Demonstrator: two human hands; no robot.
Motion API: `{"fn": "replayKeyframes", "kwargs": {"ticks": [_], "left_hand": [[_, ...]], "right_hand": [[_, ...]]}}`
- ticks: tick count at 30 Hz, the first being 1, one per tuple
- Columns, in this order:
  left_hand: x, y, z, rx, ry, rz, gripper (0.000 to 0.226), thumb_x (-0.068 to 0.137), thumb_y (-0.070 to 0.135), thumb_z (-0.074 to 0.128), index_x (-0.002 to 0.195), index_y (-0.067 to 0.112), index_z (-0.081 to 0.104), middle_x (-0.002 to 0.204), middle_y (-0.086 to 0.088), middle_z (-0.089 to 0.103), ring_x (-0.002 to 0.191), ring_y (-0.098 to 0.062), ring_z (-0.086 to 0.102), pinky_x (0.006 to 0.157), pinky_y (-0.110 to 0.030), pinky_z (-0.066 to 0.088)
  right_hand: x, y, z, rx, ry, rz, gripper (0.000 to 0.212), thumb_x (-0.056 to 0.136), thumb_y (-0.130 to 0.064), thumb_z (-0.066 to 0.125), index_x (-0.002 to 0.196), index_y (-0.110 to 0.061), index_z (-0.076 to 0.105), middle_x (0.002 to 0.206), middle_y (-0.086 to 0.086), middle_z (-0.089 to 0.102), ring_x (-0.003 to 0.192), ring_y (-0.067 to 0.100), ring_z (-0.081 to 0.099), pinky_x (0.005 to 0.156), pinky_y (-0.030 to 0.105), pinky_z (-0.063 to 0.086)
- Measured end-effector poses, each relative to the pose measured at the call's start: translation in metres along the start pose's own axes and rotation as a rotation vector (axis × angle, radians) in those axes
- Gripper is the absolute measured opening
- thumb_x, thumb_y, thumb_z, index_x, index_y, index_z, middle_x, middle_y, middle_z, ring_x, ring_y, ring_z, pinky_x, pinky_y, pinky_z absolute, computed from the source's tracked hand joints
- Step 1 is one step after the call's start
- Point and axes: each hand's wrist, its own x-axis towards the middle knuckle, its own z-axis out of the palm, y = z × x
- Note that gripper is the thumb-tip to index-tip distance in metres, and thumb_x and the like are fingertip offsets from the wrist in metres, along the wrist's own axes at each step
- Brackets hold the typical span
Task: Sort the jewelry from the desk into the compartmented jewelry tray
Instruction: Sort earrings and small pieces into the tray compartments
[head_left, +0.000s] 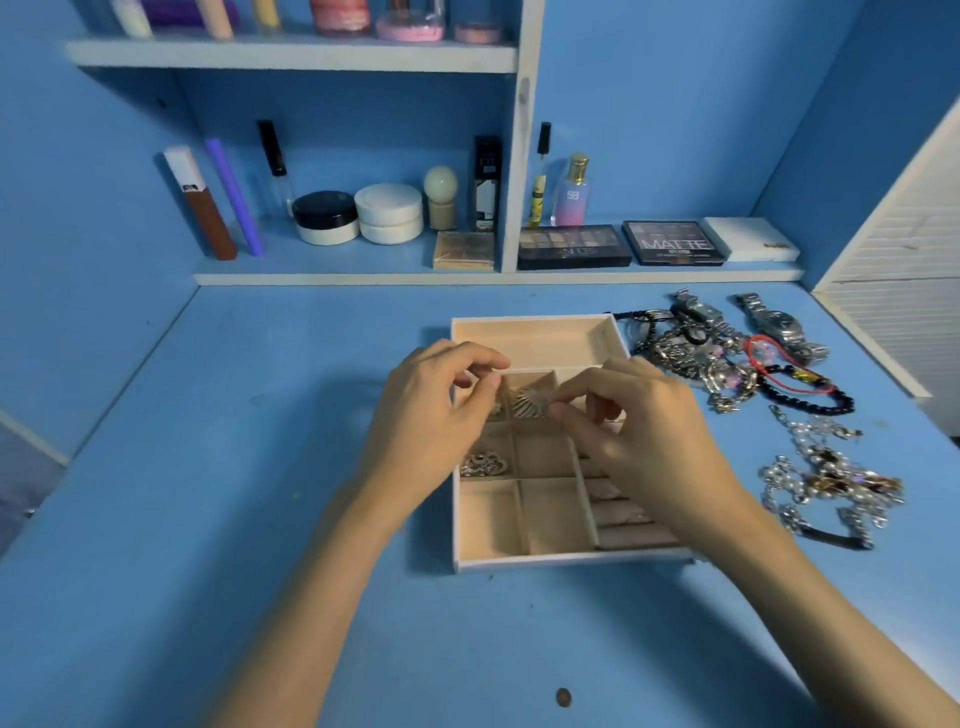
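Between both sets of fingertips, over tray mid cell: 1 gold fan piece | L hand + R hand pinch it, 1 each side | 1 silver piece in cell under L fingers | 2 jewelry piles right of R fingers: far heap just beside tray rim, near heap apart | broad desk left of L hand

Mid-desk, a tray: one long compartment at the far end, smaller ones nearer. Above the far small compartments, left hand and right hand, fingertips meeting on an ornament. In the left column, just nearer, a brooch. Just beside the tray's far right corner, a heap of bracelets; farther right, a watch; near right, necklaces. Behind the desk, a shelf: jars left, palettes right.
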Motion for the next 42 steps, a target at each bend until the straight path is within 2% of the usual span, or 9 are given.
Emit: {"fn": "replayKeyframes", "kwargs": {"ticks": [3, 7, 11, 15, 19, 25, 29, 36, 42], "left_hand": [[0.002, 0.022, 0.013, 0.01, -0.05, 0.058, 0.013, 0.085, 0.017, 0.061, 0.091, 0.026, 0.069, 0.086, 0.013, 0.063, 0.076, -0.003, 0.055, 0.07, -0.014, 0.042], [0.005, 0.056, 0.042, 0.016, -0.149, 0.135, 0.015, 0.086, 0.023, 0.059, 0.096, 0.028, 0.068, 0.089, 0.015, 0.06, 0.083, -0.001, 0.053, 0.075, -0.022, 0.044], [0.009, 0.083, 0.076, 0.02, -0.228, 0.199, 0.015, 0.087, 0.024, 0.057, 0.096, 0.031, 0.067, 0.083, 0.021, 0.054, 0.088, -0.004, 0.05, 0.075, -0.024, 0.042], [0.012, 0.103, 0.108, 0.038, -0.359, 0.243, 0.017, 0.09, 0.027, 0.052, 0.101, 0.03, 0.065, 0.085, 0.023, 0.052, 0.093, -0.004, 0.046, 0.074, -0.021, 0.034], [0.014, 0.114, 0.131, 0.039, -0.416, 0.255, 0.017, 0.091, 0.029, 0.051, 0.102, 0.031, 0.064, 0.094, 0.017, 0.058, 0.099, -0.005, 0.047, 0.079, -0.022, 0.035], [0.008, 0.121, 0.147, 0.035, -0.439, 0.251, 0.017, 0.092, 0.027, 0.05, 0.102, 0.028, 0.064, 0.098, 0.015, 0.059, 0.103, -0.006, 0.046, 0.089, -0.023, 0.037], [0.008, 0.123, 0.149, 0.043, -0.44, 0.241, 0.017, 0.092, 0.027, 0.049, 0.102, 0.029, 0.064, 0.098, 0.016, 0.059, 0.104, -0.006, 0.046, 0.089, -0.022, 0.037], [0.007, 0.121, 0.146, 0.045, -0.439, 0.233, 0.017, 0.092, 0.027, 0.05, 0.101, 0.03, 0.064, 0.097, 0.015, 0.06, 0.105, -0.005, 0.047, 0.088, -0.021, 0.037], [0.007, 0.118, 0.141, 0.042, -0.424, 0.224, 0.016, 0.092, 0.027, 0.051, 0.1, 0.031, 0.064, 0.094, 0.017, 0.057, 0.101, -0.004, 0.046, 0.083, -0.019, 0.036]], "right_hand": [[-0.007, 0.018, -0.022, 0.0, -0.014, 0.051, 0.006, 0.078, -0.018, 0.067, 0.081, -0.019, 0.072, 0.061, -0.013, 0.049, 0.066, 0.001, 0.045, 0.059, 0.017, 0.033], [-0.02, 0.047, -0.054, -0.025, 0.047, 0.146, 0.007, 0.081, -0.011, 0.068, 0.08, -0.017, 0.072, 0.064, -0.007, 0.058, 0.066, 0.004, 0.051, 0.06, 0.007, 0.034], [-0.035, 0.078, -0.087, -0.008, 0.159, 0.293, 0.01, 0.081, -0.008, 0.066, 0.08, -0.016, 0.072, 0.063, -0.012, 0.055, 0.061, -0.005, 0.051, 0.058, 0.006, 0.034], [-0.049, 0.115, -0.112, -0.065, 0.234, 0.427, 0.018, 0.081, -0.005, 0.062, 0.083, -0.019, 0.073, 0.068, -0.007, 0.059, 0.063, 0.001, 0.053, 0.058, 0.01, 0.036], [-0.056, 0.138, -0.123, -0.143, 0.146, 0.521, 0.015, 0.08, -0.005, 0.063, 0.088, -0.015, 0.073, 0.074, 0.002, 0.061, 0.067, 0.018, 0.051, 0.066, 0.029, 0.037], [-0.056, 0.148, -0.13, -0.211, -0.027, 0.523, 0.015, 0.081, -0.021, 0.068, 0.095, -0.02, 0.071, 0.083, 0.002, 0.058, 0.078, 0.019, 0.053, 0.071, 0.034, 0.045], [-0.051, 0.149, -0.132, -0.236, -0.108, 0.54, 0.016, 0.077, -0.031, 0.072, 0.091, -0.023, 0.069, 0.084, 0.002, 0.056, 0.078, 0.018, 0.052, 0.071, 0.036, 0.046], [-0.041, 0.15, -0.136, -0.17, -0.204, 0.6, 0.011, 0.078, -0.027, 0.071, 0.085, -0.019, 0.068, 0.077, -0.002, 0.062, 0.072, 0.014, 0.056, 0.063, 0.029, 0.044], [-0.043, 0.148, -0.134, -0.108, -0.16, 0.581, 0.006, 0.079, -0.02, 0.071, 0.08, -0.015, 0.068, 0.074, 0.0, 0.064, 0.065, 0.011, 0.054, 0.051, 0.014, 0.038]]}}
